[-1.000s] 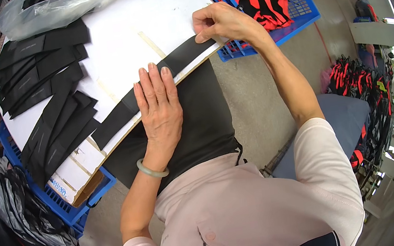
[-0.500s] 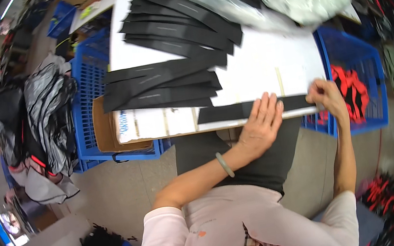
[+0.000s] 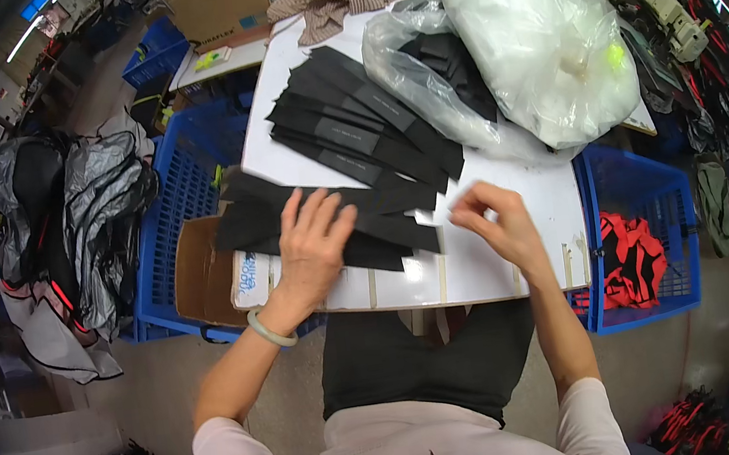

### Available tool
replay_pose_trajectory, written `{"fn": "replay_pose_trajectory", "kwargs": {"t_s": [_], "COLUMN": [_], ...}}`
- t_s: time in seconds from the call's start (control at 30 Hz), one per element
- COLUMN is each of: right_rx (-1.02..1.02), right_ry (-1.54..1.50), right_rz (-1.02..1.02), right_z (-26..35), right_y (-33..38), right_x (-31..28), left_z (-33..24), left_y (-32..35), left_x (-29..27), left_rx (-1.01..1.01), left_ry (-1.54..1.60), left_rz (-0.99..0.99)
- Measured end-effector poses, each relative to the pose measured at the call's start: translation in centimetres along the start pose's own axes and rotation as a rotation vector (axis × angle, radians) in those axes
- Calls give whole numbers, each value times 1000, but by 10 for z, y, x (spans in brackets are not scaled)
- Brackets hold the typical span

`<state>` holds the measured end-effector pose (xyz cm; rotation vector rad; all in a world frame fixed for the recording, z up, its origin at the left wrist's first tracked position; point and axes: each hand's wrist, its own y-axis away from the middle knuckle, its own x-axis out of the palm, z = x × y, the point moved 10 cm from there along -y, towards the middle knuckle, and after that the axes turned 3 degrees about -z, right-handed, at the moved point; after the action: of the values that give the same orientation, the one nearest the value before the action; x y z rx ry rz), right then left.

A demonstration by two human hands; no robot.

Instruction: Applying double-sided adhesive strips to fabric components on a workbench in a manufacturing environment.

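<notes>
From my feed: a grey jacket slumps over a blue crate beside the white bench. The left hand lies open, fingers spread, flat on black strips stacked near the bench's front edge. The right hand hovers loosely curled, holding nothing. The strips look light, limp and slippery; best pinched at one end. Clear bags sit behind.

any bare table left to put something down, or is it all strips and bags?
Bare white table shows right of the right hand, below the clear plastic bags, to the right edge. A thin strip runs along the near edge. Crowded: black strips cover the left and middle, under the left hand.
</notes>
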<state>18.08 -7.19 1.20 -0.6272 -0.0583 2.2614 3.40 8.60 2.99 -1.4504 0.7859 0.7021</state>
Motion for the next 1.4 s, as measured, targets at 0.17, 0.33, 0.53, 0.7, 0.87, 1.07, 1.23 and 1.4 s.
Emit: {"fn": "replay_pose_trajectory", "kwargs": {"t_s": [0.17, 0.33, 0.53, 0.7, 0.87, 1.07, 1.23, 1.4], "right_rx": [-244, -215, -149, -20, 197, 167, -220, -407], "right_ry": [331, 772, 330, 6, -268, -239, 148, 378], "right_rz": [-328, -315, -326, -54, -24, -119, -316, -398], "right_z": [-4, -32, -1, 42, 26, 33, 89, 113], "right_y": [-111, -138, -120, -54, -5, 23, 44, 60], "right_x": [32, 57, 7, -2, 0, -18, -37, -39], "left_z": [35, 33, 36, 29, -19, -46, -55, -64], "left_y": [45, 47, 38, -28, -59, -58, -58, -61], "left_x": [40, 37, 24, 27, 45, 45, 43, 50], "left_rx": [-172, -175, -241, -745, -762, -807, -744, -667], "left_ry": [20, 32, 96, 1532, 2074, 2103, 2154, 2223], "left_rz": [-14, -17, -57, -327, -331, -310, -343, -293]}}
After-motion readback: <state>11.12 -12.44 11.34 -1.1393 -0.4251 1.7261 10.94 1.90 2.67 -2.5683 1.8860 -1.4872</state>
